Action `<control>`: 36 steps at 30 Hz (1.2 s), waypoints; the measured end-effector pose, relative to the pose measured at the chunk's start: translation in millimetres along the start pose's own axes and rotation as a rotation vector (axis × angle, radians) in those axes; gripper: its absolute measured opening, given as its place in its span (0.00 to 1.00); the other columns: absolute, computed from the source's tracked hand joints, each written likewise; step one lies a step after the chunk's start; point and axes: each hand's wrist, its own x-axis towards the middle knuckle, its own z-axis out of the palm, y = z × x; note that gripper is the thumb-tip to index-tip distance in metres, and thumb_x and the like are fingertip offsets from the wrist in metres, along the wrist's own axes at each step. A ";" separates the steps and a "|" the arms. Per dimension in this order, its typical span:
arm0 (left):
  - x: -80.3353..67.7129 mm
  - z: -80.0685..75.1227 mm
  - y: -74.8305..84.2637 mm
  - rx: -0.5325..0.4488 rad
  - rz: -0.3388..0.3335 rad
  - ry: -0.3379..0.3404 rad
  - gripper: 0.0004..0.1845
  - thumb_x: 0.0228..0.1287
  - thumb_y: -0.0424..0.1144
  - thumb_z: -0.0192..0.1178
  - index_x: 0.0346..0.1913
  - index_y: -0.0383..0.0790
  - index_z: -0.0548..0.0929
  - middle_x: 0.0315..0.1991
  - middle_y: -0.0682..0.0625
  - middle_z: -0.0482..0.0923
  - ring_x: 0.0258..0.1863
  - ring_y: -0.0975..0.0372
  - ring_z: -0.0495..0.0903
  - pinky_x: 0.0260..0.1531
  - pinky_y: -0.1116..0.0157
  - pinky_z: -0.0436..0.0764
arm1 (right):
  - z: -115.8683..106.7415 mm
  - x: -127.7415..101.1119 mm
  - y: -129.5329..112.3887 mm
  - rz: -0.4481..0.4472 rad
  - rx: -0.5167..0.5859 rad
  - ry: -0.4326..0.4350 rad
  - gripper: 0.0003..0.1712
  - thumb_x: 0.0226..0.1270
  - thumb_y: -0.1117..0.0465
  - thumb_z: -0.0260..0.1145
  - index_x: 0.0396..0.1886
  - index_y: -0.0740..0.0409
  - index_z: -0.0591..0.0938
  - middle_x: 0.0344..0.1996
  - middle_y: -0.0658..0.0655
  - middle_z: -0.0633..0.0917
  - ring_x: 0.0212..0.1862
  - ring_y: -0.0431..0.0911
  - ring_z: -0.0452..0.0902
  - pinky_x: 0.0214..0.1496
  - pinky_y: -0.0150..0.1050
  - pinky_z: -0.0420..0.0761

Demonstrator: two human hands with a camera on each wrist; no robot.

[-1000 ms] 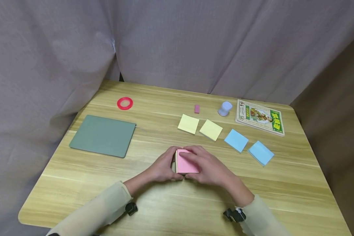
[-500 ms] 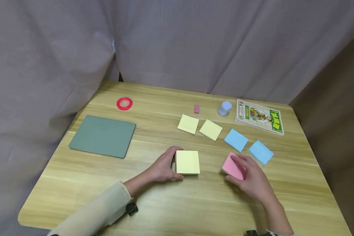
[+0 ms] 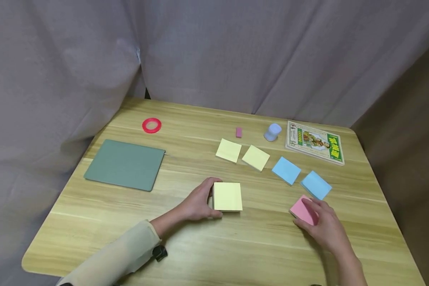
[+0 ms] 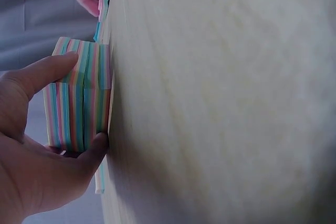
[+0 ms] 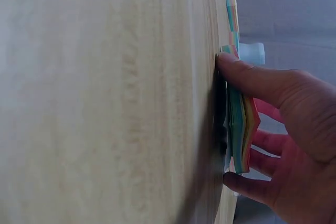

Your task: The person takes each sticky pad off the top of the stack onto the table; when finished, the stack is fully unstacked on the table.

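Observation:
My left hand (image 3: 199, 201) grips the left side of a stack of sticky note pads (image 3: 227, 197) with a yellow top. In the left wrist view the stack (image 4: 79, 95) shows striped edges in several colours, thumb on one side and fingers on the other. Further right, my right hand (image 3: 323, 224) holds a pink-topped sticky note pad (image 3: 303, 210) close over the table, just in front of the blue pads. The right wrist view shows this pad (image 5: 242, 129) tilted, its striped edge between thumb and fingers.
Two yellow pads (image 3: 228, 150) and two blue pads (image 3: 286, 170) form a slanting row. Behind them are a pink eraser (image 3: 238, 132), a pale blue cylinder-like object (image 3: 272, 132) and a comic book (image 3: 315, 142). To the left lie a green notebook (image 3: 125, 165) and a red tape ring (image 3: 151, 125).
My right hand has lifted the pink-topped pad off the stack and carried it right, to the near side of the blue pads. The left hand stays on the stack, whose top is now yellow.

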 end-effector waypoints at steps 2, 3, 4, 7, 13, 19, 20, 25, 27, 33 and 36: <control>0.4 0.4 0.0 0.002 0.004 -0.003 0.50 0.36 0.31 0.81 0.66 0.39 0.65 0.57 0.48 0.71 0.58 0.58 0.73 0.62 0.59 0.69 | 0.2 1.1 0.2 0.014 -0.005 -0.004 0.46 0.51 0.44 0.78 0.65 0.63 0.74 0.60 0.71 0.70 0.58 0.68 0.65 0.49 0.67 0.70; 0.6 0.6 -0.2 0.007 0.005 -0.003 0.50 0.36 0.31 0.81 0.66 0.39 0.65 0.57 0.49 0.71 0.57 0.58 0.73 0.61 0.59 0.69 | 0.3 1.6 0.3 0.018 -0.009 -0.008 0.46 0.52 0.44 0.77 0.65 0.63 0.74 0.61 0.71 0.70 0.59 0.68 0.64 0.49 0.67 0.70; 0.7 0.7 -0.3 0.011 0.005 -0.002 0.50 0.36 0.32 0.81 0.66 0.39 0.65 0.57 0.49 0.71 0.57 0.58 0.73 0.61 0.59 0.69 | 0.4 2.1 0.3 0.020 -0.013 -0.013 0.46 0.52 0.43 0.77 0.65 0.63 0.74 0.61 0.71 0.69 0.59 0.68 0.64 0.49 0.67 0.70; 0.6 1.0 -0.8 0.021 0.006 0.001 0.49 0.36 0.32 0.82 0.65 0.39 0.66 0.56 0.49 0.71 0.56 0.58 0.73 0.61 0.59 0.69 | 0.4 2.5 0.4 0.018 -0.026 -0.027 0.46 0.53 0.43 0.76 0.66 0.63 0.74 0.62 0.71 0.69 0.59 0.68 0.63 0.50 0.68 0.70; 0.8 0.5 0.1 0.022 0.007 -0.002 0.50 0.37 0.33 0.81 0.66 0.38 0.65 0.57 0.49 0.71 0.57 0.58 0.72 0.62 0.58 0.68 | -6.2 0.9 -3.8 -0.009 -0.053 -0.014 0.45 0.55 0.40 0.74 0.65 0.63 0.74 0.62 0.70 0.69 0.59 0.69 0.64 0.50 0.70 0.68; 0.3 -0.6 0.2 0.028 -0.003 0.002 0.50 0.37 0.33 0.81 0.66 0.39 0.65 0.58 0.48 0.71 0.57 0.57 0.72 0.61 0.57 0.69 | -19.5 7.3 -34.5 -0.086 -0.055 0.021 0.38 0.59 0.42 0.72 0.63 0.60 0.76 0.63 0.67 0.71 0.61 0.67 0.66 0.50 0.69 0.69; 0.2 -0.7 0.0 0.031 -0.004 0.003 0.50 0.37 0.33 0.81 0.66 0.39 0.65 0.58 0.48 0.71 0.57 0.57 0.72 0.61 0.58 0.69 | -19.7 9.6 -42.4 -0.118 -0.039 0.024 0.37 0.60 0.44 0.72 0.63 0.60 0.77 0.63 0.66 0.71 0.61 0.66 0.66 0.50 0.69 0.70; 0.1 -0.8 -1.4 0.031 0.002 0.008 0.50 0.37 0.33 0.82 0.66 0.39 0.65 0.57 0.49 0.71 0.57 0.58 0.72 0.61 0.58 0.69 | -7.6 24.1 -85.4 -0.305 0.025 -0.022 0.35 0.60 0.49 0.73 0.65 0.56 0.76 0.66 0.61 0.71 0.62 0.60 0.68 0.55 0.63 0.72; -0.2 -0.6 -1.7 0.027 0.001 0.006 0.50 0.37 0.33 0.81 0.67 0.39 0.65 0.57 0.49 0.71 0.57 0.58 0.72 0.61 0.58 0.69 | 1.2 29.7 -102.1 -0.368 0.028 -0.064 0.36 0.60 0.49 0.74 0.67 0.52 0.74 0.67 0.59 0.70 0.64 0.58 0.67 0.58 0.60 0.72; 0.1 -0.1 -2.7 0.017 0.002 -0.002 0.50 0.38 0.33 0.81 0.67 0.39 0.64 0.58 0.48 0.71 0.57 0.57 0.72 0.60 0.57 0.70 | 25.4 44.3 -141.6 -0.499 0.053 -0.156 0.44 0.57 0.45 0.75 0.72 0.46 0.69 0.73 0.53 0.63 0.71 0.52 0.58 0.64 0.57 0.68; 0.7 -0.1 -2.6 0.021 0.006 -0.005 0.50 0.38 0.33 0.81 0.67 0.40 0.64 0.59 0.48 0.71 0.57 0.58 0.73 0.59 0.58 0.70 | 34.6 50.6 -152.8 -0.553 0.050 -0.184 0.48 0.54 0.43 0.76 0.73 0.47 0.67 0.74 0.52 0.60 0.72 0.51 0.56 0.67 0.56 0.65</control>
